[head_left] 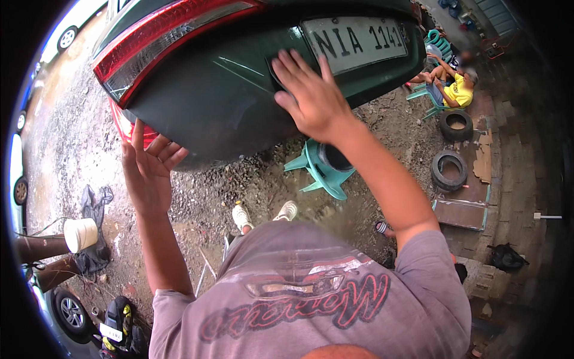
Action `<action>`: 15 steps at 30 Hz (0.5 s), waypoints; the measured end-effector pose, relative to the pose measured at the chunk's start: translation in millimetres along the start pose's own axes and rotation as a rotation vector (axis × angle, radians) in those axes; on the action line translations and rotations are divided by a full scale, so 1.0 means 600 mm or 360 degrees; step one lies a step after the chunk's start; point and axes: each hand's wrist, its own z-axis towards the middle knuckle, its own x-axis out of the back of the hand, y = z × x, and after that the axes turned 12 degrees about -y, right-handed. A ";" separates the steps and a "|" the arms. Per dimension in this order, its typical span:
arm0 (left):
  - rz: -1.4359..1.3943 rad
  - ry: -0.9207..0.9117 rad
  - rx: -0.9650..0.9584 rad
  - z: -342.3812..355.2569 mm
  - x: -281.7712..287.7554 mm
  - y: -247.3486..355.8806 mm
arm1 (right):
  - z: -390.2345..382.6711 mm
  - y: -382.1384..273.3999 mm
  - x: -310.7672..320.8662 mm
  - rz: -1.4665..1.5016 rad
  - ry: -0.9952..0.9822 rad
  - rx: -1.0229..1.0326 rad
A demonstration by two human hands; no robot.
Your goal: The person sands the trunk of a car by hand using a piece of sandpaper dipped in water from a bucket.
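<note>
In front of me is the dark green rear panel (197, 113) of a car, with a long red-and-clear tail light (161, 45) along its upper left and a white number plate (356, 57) at the right. My left hand (149, 170) is at the panel's lower left corner, fingers apart, beside a red lamp piece (122, 122). Whether its fingertips press on the edge is hard to tell. My right hand (314, 99) lies flat against the panel just left of the plate, fingers stretched out. Neither hand holds anything.
Beneath the panel stands a green plastic stool (320, 170) on wet gravel. Two loose tyres (448, 170) lie at the right, near a seated person in yellow (457, 90). A white bucket (81, 234) and a dark cloth (95, 206) are at the left; a parked car's wheel (73, 311) is below.
</note>
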 end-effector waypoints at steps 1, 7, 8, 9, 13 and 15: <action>-0.0004 0.0010 -0.0005 0.000 -0.003 -0.004 | -0.027 -0.005 -0.005 -0.0004 -0.0016 -0.0025; -0.0011 0.0072 0.0032 0.003 0.001 -0.010 | 0.077 0.034 -0.009 -0.0074 0.0219 -0.0101; -0.0024 0.0049 0.0016 0.000 0.004 -0.014 | 0.081 0.036 -0.009 -0.0071 0.0222 -0.0108; -0.0035 0.0029 -0.0009 -0.002 0.012 -0.017 | 0.067 0.033 -0.010 -0.0045 0.0197 -0.0090; -0.0004 0.0024 0.0002 0.001 0.012 -0.014 | -0.040 0.007 -0.029 -0.0010 0.0104 -0.0102; 0.0032 0.0087 0.0048 0.005 0.004 -0.016 | -0.028 0.012 -0.025 -0.0032 0.0136 -0.0115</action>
